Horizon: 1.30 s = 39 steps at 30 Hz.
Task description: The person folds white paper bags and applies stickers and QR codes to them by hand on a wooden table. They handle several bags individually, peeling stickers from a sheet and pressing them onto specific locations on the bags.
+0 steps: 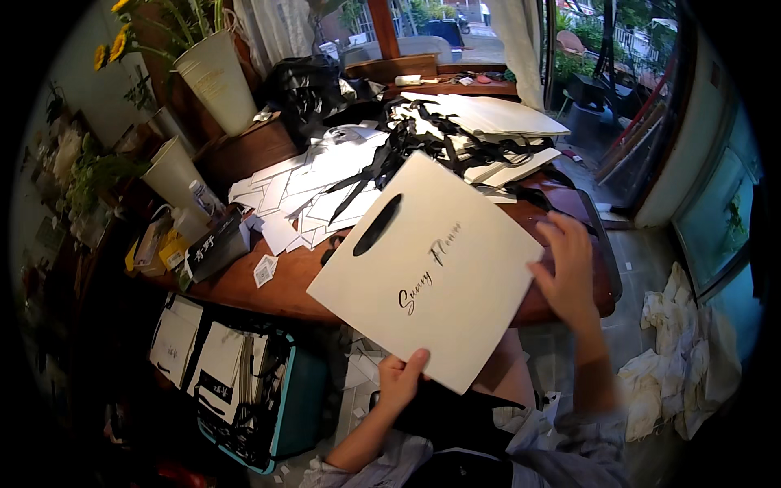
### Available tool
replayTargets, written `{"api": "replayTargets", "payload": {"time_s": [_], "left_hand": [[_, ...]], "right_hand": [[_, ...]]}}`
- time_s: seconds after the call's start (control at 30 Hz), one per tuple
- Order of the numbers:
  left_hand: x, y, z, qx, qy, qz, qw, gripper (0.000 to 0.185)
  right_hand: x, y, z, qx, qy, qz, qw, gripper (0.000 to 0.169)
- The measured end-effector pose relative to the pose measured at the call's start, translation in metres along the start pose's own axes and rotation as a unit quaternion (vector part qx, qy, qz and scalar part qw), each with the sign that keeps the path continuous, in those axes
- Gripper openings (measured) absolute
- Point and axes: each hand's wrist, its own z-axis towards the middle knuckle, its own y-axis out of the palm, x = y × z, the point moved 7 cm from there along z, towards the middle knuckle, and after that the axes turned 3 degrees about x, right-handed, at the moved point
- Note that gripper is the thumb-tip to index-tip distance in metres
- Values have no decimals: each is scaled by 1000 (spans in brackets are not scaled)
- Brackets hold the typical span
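A square white paper bag (439,274) with dark script printed across its face is held up over the front edge of the wooden table. My left hand (403,375) grips its bottom edge, the thumb on the printed side. By the bag's right corner is my right hand (561,265), fingers apart and slightly curled; whether a fingertip touches the corner I cannot tell. A black ribbon handle (378,226) lies flat near the bag's upper left side. Behind it, black ribbons (448,140) lie tangled over a stack of white paper bags (494,113).
Many white cards or paper pieces (293,195) cover the table's middle left. A black box (219,244), bottles and flower buckets (216,82) stand at the left. Below the table is a teal crate (293,396) of paper bags. Crumpled pale cloth (665,360) lies on the floor at right.
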Motion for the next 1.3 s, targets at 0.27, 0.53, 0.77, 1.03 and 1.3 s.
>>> {"api": "replayTargets", "payload": {"time_s": [0.27,0.53,0.77,1.03,1.3], "left_hand": [[-16,31,14,-100,-24,36,994,38],[-30,41,12,-110,-52,59,991,32],[-34,40,18,-125,-52,5,991,28],[-15,36,19,-105,-42,197,974,20],[88,49,28,-10,438,546,714,40]], "right_hand": [[-97,36,-69,-142,-40,155,977,43],[-65,53,-64,-142,-100,129,976,33],[-75,48,-54,-210,-179,124,953,29],[-70,56,-51,-210,-213,103,949,13],[-60,49,-50,-147,-170,142,964,13]]}}
